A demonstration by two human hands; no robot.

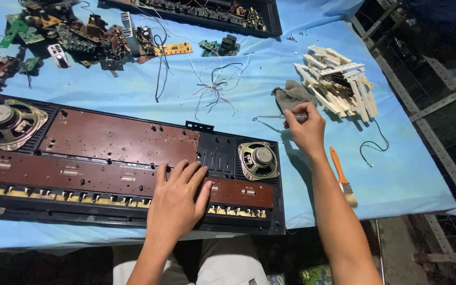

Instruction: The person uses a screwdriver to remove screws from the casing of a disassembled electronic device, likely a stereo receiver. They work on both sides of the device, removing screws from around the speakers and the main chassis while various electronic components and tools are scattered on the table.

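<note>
An opened electronic keyboard chassis [106, 158] lies on the blue table cover, with brown circuit boards inside and a round speaker at each end [258, 160]. My left hand [178, 198] rests flat on the lower brown board near the right speaker, fingers spread, holding nothing. My right hand [306, 129] is just past the chassis's right end, closed around a screwdriver [275, 117] whose thin metal shaft points left over the cloth.
A grey rag [291, 94] and a heap of loose white keys [339, 82] lie behind my right hand. An orange-handled paintbrush [342, 177] and a black wire [373, 145] lie to the right. Circuit boards [75, 37], loose wires [215, 87] and another black case [207, 13] sit at the back.
</note>
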